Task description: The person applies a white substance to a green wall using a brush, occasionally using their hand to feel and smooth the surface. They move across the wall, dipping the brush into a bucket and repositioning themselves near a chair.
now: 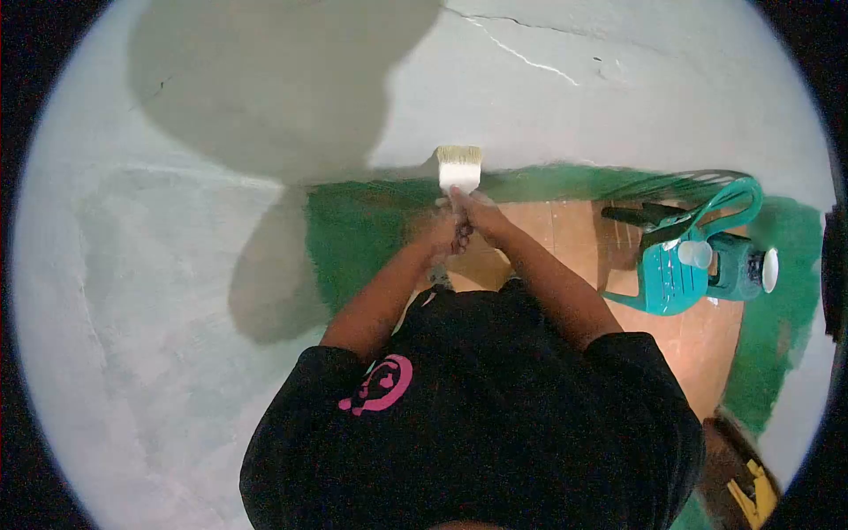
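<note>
Just ahead of me is a wide paintbrush (459, 170) with pale bristles and a white band below them. Its bristles point away from me, over the pale wall just above the green painted strip (530, 184). My right hand (481, 215) is closed round the brush near the base of the white band, its thumb along the front. My left hand (442, 233) is closed too, pressed against the right hand at the lower handle. The fingers of both hands overlap and hide most of the handle.
To the right, a teal plastic chair (673, 281) stands on the orange-tan tiled floor (565, 231). A clear jar with a white lid (770, 270) is beside it. A dark object with yellow parts (758, 496) lies at lower right. Cracks mark the pale wall (618, 115), and shadows fall across its left.
</note>
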{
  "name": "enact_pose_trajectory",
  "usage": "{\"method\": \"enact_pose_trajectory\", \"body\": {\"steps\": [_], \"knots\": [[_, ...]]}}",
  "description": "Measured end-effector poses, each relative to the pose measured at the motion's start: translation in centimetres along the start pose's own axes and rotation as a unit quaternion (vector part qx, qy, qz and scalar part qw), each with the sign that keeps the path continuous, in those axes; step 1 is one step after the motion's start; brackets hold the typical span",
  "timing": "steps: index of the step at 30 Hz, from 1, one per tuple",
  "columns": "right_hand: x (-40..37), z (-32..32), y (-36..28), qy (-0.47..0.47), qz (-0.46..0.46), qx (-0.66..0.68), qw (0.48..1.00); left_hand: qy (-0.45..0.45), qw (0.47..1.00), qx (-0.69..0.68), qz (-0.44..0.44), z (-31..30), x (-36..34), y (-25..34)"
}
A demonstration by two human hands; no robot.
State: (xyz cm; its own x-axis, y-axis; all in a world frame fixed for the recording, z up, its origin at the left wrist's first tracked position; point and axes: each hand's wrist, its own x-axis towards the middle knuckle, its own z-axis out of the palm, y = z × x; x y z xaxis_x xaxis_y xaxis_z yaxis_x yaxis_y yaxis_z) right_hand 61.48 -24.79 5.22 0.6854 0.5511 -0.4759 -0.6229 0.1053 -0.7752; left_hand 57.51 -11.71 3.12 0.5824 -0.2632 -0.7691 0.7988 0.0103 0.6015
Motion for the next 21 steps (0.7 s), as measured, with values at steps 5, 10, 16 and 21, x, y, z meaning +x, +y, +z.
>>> {"method": "enact_pose_trajectory", "body": {"steps": [5, 10, 16, 21], "knots": [[2.4, -1.9, 4.4, 0.023, 0.097, 0.014, 0.995, 0.080, 0.975, -0.200, -0.049, 3.5, -1.4, 0.2], [0.4, 1.0, 1.4, 0.157, 0.030, -0.101, 0.982, 0.111, 0.985, -0.109, 0.069, 4.9, -3.5, 1.3], [-3.5, 0.9, -0.7, 0.065, -0.182, -0.063, 0.979, 0.224, 0.914, 0.172, 0.292, 6.0, -2.8, -0.9], [-2.6, -2.8, 5.8, 0.150, 0.126, -0.015, 0.981, 0.089, 0.978, -0.180, -0.051, 6.3, -0.5, -4.3]]}}
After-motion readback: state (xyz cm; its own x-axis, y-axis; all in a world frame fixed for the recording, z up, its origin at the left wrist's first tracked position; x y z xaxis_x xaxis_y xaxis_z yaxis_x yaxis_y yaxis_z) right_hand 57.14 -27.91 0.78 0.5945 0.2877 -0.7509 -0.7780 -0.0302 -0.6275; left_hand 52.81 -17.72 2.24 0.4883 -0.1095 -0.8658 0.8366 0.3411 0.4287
